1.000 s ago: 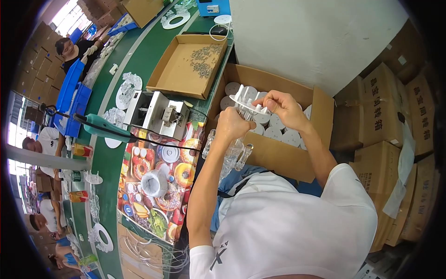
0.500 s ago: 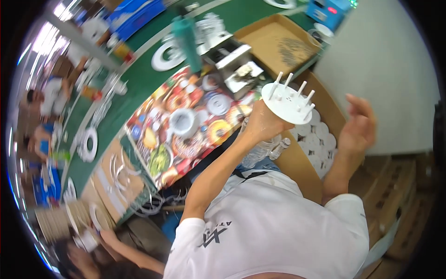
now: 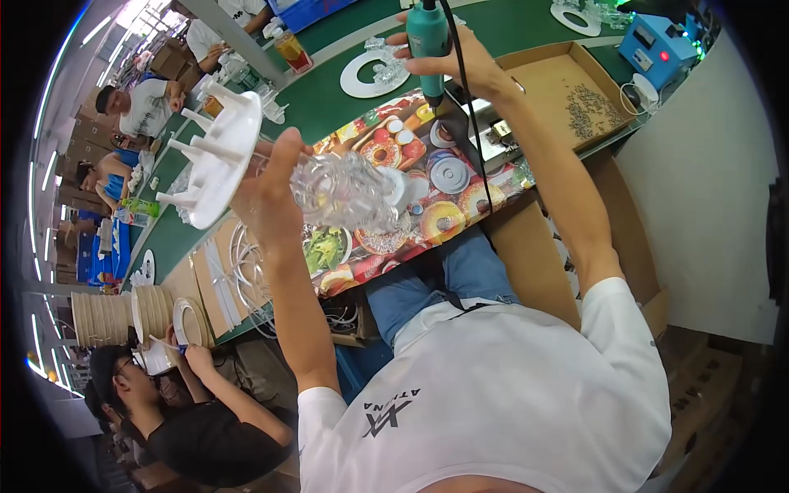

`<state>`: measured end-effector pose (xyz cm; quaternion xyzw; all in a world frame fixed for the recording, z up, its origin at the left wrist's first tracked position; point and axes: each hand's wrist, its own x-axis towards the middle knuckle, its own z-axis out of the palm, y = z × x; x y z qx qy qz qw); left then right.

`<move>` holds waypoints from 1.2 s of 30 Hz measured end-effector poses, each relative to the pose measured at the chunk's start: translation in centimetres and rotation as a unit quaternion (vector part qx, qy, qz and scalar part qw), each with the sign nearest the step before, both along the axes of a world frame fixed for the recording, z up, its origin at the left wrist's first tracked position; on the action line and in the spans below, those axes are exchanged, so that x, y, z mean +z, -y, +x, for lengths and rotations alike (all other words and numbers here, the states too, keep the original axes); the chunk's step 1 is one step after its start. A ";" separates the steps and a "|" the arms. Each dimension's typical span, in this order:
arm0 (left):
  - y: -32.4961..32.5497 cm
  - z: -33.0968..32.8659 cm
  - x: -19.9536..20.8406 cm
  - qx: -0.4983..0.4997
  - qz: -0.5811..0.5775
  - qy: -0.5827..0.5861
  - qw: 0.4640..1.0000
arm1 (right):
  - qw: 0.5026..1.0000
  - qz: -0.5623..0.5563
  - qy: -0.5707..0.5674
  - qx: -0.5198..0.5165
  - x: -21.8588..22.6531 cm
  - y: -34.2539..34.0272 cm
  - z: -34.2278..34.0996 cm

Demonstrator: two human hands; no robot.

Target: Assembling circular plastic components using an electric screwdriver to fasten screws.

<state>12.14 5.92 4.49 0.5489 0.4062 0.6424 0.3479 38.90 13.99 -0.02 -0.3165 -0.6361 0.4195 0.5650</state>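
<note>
My left hand (image 3: pixel 275 197) is closed round a white round plate with several pegs (image 3: pixel 220 160), tilted nearly on edge with its pegs pointing left. A clear, bumpy plastic piece (image 3: pixel 341 191) sticks out on the right side of the same hand; its join to the plate is hidden by my fingers. Farther off, my right hand (image 3: pixel 472 64) is round a teal electric screwdriver (image 3: pixel 427 37) that hangs tip down with a black cord. The thumb crosses its front and the fingertips show past its left side.
Below lies a mat with a food print (image 3: pixel 394 263), bearing a white lid-like disc (image 3: pixel 449 174). A metal fixture (image 3: pixel 497 144) stands beside a cardboard tray of screws (image 3: pixel 592 111). White rings (image 3: pixel 362 76) lie on the green bench. A co-worker (image 3: pixel 197 419) sits at left.
My left hand has swung left with the pegged plate, tipping it onto its edge. My right hand, open at the right before, has moved up to the screwdriver. The view has shifted too.
</note>
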 end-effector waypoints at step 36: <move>-6.4 0.4 -10.2 -0.040 0.061 -0.086 0.994 | 0.959 0.111 0.008 -0.262 -2.9 7.1 5.3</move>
